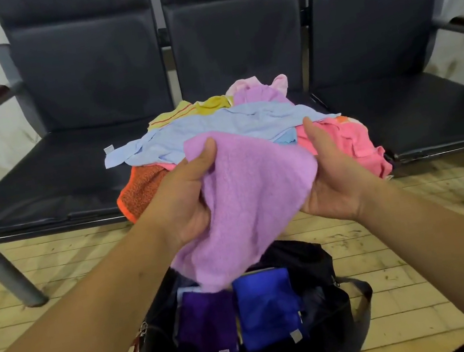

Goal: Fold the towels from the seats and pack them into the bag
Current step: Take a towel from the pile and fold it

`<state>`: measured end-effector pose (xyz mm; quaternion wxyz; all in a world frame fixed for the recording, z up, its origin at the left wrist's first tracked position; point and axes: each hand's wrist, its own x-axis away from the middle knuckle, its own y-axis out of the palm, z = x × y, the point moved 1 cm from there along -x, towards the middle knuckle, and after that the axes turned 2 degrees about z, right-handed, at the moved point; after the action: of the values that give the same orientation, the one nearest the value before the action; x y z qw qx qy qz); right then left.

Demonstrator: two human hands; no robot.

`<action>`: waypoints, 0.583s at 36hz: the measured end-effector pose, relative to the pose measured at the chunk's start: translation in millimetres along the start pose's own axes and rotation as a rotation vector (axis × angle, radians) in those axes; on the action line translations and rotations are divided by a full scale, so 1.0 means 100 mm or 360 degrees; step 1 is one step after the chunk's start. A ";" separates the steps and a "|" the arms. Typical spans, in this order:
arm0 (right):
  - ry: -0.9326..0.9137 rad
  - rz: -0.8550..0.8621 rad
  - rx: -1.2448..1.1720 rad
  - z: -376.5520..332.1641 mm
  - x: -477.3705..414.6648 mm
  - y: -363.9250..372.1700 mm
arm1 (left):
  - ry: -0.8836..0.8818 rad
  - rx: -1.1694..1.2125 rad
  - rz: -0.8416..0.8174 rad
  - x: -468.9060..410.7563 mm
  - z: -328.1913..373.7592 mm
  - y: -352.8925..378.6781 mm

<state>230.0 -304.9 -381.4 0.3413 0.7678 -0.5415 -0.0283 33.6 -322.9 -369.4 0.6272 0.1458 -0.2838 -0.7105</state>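
now, rumpled fuzzy lilac towel (248,204), left hand (184,196) and right hand (333,176) gripping its edges

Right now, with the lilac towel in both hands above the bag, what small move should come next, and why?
Probably bring the two hands together to fold the lilac towel in half. The left hand and right hand grip it rumpled above the bag, where the purple towel and blue towel lie folded.
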 end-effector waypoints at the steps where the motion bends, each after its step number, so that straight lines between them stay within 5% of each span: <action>1: 0.0003 -0.0008 0.0052 0.02 -0.01 0.00 | 0.0027 -0.0030 0.0042 -0.01 0.01 -0.01; 7: 0.0028 -0.0054 0.0336 0.06 -0.03 -0.02 | 0.0116 -0.0316 0.0026 -0.03 0.09 -0.07; 14: -0.0249 0.0254 0.0372 -0.11 -0.04 -0.11 | 0.0159 -0.1085 -0.0051 -0.09 0.11 -0.27; 21: -0.0298 0.0227 0.0374 -0.17 -0.05 -0.20 | 0.0079 -0.0770 0.0047 -0.20 0.01 -0.30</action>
<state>251.3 -288.6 -381.3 0.1983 0.7560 -0.6237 -0.0119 12.0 -301.6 -388.7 0.6610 0.0046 -0.0919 -0.7447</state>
